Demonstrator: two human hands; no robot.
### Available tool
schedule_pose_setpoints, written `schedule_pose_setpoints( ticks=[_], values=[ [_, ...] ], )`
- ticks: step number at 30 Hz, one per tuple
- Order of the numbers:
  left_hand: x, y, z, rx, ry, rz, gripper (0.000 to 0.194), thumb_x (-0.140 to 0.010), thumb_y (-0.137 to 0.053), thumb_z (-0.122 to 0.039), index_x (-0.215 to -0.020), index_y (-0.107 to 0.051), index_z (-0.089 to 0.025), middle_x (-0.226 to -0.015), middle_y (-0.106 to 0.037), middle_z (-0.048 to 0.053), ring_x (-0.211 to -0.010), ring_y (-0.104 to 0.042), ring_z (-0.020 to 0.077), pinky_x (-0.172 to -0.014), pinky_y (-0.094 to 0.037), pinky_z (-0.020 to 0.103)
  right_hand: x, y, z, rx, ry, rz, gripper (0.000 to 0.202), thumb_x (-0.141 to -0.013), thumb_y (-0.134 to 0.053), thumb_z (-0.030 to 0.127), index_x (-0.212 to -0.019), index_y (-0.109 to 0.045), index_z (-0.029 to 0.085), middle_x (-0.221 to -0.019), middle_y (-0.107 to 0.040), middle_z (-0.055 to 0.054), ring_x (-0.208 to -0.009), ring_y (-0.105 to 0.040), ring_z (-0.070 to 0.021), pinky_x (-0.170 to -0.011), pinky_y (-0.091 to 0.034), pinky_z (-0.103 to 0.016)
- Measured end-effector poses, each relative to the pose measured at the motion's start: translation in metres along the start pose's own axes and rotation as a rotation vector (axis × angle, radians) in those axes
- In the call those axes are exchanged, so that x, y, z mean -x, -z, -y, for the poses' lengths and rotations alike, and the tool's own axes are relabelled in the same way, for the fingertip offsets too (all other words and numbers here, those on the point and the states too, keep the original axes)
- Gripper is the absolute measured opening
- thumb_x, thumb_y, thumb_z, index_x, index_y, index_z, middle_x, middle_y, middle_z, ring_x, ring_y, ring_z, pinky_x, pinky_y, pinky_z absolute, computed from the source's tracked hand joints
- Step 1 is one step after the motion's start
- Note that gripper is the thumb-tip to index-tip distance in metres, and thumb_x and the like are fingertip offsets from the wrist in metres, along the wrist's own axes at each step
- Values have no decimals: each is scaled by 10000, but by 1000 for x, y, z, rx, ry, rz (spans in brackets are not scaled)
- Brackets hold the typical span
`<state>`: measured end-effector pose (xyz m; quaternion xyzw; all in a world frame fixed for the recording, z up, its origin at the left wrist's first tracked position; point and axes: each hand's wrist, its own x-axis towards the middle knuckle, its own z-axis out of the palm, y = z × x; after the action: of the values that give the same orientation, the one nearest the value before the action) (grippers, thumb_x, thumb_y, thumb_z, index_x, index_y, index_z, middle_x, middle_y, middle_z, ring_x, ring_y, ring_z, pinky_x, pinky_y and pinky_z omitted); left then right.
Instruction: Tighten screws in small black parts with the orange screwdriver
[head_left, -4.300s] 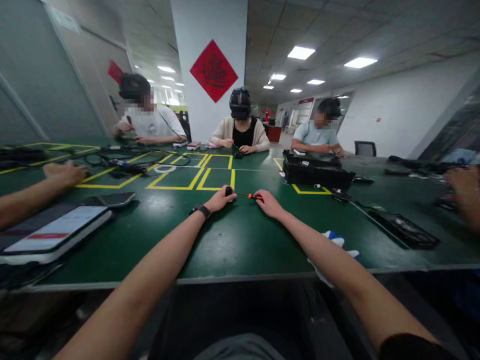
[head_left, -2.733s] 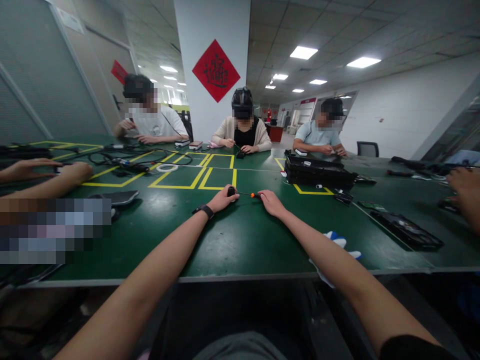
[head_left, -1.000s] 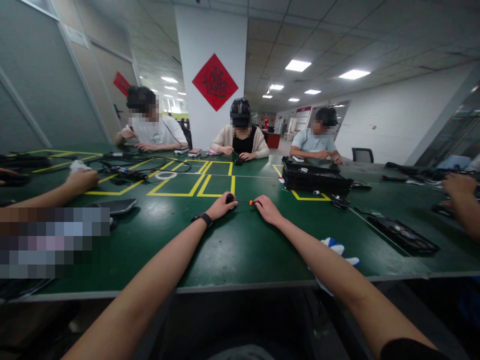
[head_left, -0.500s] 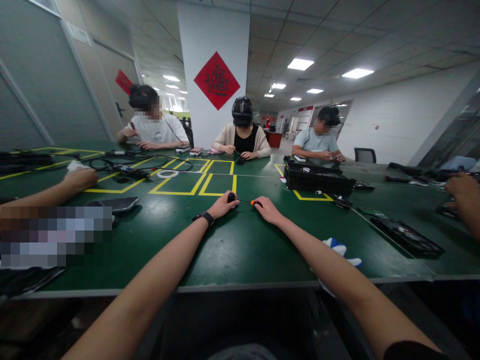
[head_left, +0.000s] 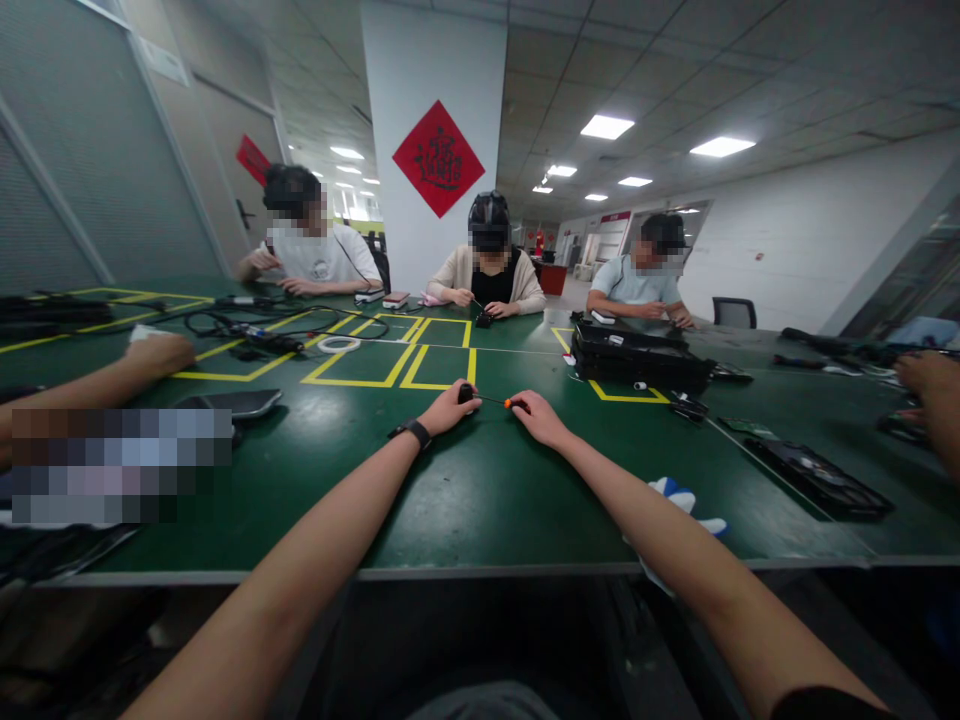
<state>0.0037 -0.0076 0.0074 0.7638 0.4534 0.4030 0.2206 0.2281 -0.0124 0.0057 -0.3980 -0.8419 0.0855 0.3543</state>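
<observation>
In the middle of the green table (head_left: 480, 500), my left hand (head_left: 450, 406) is closed around a small black part (head_left: 466, 393), mostly covered by the fingers; its kind I cannot make out. A dark band circles that wrist. My right hand (head_left: 538, 416) grips the handle of a screwdriver (head_left: 492, 401) that has an orange collar. The thin shaft points left, and its tip reaches the black part at my left hand. Both hands rest low over the tabletop, a short gap apart.
A stack of black cases (head_left: 637, 352) stands beyond my right hand. Blue-and-white gloves (head_left: 679, 497) lie beside my right forearm, an opened black unit (head_left: 817, 478) further right. Cables (head_left: 262, 335) and a white ring (head_left: 339, 344) are at the left. Several people sit around the table.
The camera view has shifted slightly, moving the scene a little to the right. Both hands keep their grip and nearly the same position, with the screwdriver still against the black part.
</observation>
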Motion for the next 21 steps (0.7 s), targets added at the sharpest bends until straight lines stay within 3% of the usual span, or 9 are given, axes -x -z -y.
schedule_pose_setpoints(
  ticks=[5, 12, 17, 21],
  values=[
    [0, -1, 1, 34, 13, -4, 360, -680, -538, -412, -953, -478, -187, -879, -553, 28, -804, -526, 151, -774, -409, 321, 1, -2, 0, 19, -14, 1, 202, -759, -492, 261, -932, -543, 171, -896, -537, -43, -839, -465, -149, -771, -365, -292],
    [2, -4, -2, 231, -6, -79, 614, -684, -553, -357, -1195, -247, -205, -1026, -516, 68, -872, -527, 146, -799, -411, 346, 1, -2, -1, 47, -37, 22, 237, -794, -453, 317, -936, -561, 161, -893, -542, -59, -841, -463, -150, -777, -356, -287],
    [5, -5, -10, 83, -137, -78, 384, -723, -498, -295, -1076, -378, -203, -1006, -523, 42, -914, -505, 145, -859, -367, 341, 0, -2, -2, 48, -33, 13, 244, -834, -371, 266, -858, -586, 153, -853, -543, -55, -822, -466, -142, -780, -351, -283],
    [4, -6, -10, 36, -110, -66, 209, -743, -454, -271, -934, -423, -191, -896, -546, 20, -812, -521, 134, -787, -397, 316, 1, -3, -2, 32, 10, -11, 215, -826, -370, 228, -838, -571, 152, -834, -538, -49, -809, -466, -137, -776, -352, -278]
  ],
)
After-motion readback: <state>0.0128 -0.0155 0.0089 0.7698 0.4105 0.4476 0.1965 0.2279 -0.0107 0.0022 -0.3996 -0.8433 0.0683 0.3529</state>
